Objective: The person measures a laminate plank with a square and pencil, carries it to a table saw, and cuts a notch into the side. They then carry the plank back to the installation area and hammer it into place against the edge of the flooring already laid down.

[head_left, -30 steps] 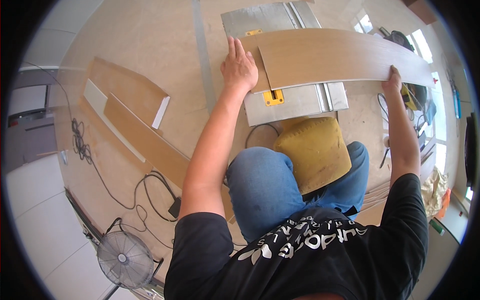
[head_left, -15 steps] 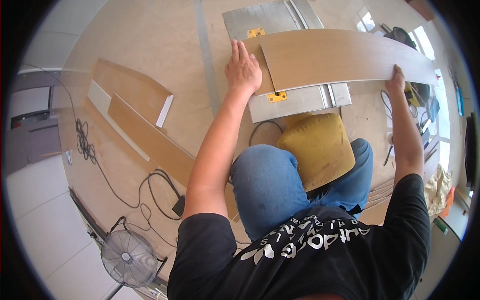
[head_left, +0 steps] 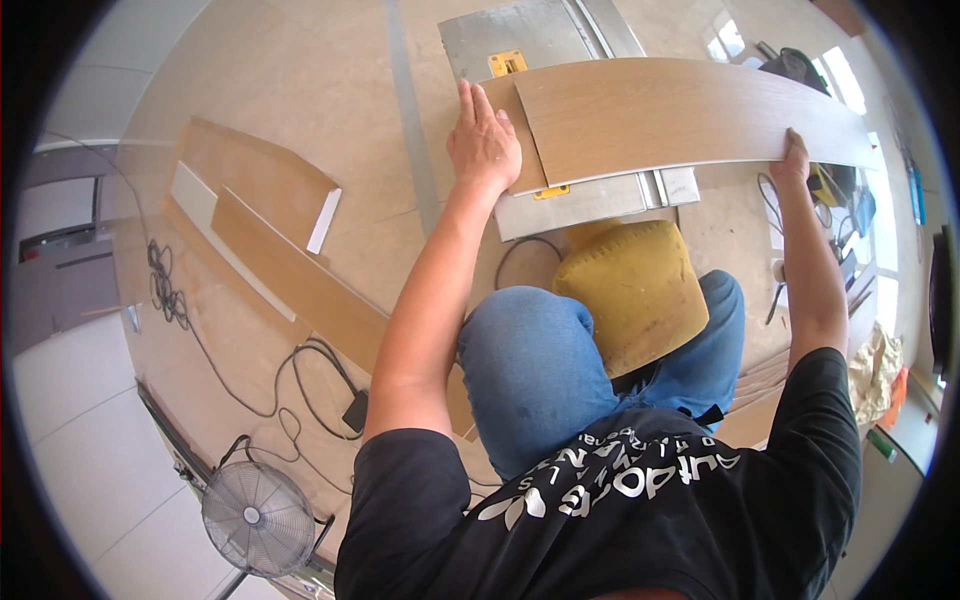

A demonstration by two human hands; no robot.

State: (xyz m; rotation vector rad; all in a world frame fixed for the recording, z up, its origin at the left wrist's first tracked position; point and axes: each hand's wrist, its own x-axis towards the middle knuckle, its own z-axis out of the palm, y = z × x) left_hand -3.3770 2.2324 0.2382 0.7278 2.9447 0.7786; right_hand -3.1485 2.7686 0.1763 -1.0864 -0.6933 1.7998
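Plank (head_left: 680, 115) lies across metal saw table (head_left: 520, 40), near knees | left hand (head_left: 485, 145) flat, fingers spread, pressing the cut end | right hand (head_left: 795, 160) curled over near edge far right | yellow cushion (head_left: 635, 290) below table

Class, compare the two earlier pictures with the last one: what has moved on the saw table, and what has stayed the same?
The long wooden plank has slid further away across the grey saw table, so more of the table's near edge shows. The left hand still presses flat on the plank's left end, and the right hand still grips its near edge. The yellow cushion and floor boards are unchanged.
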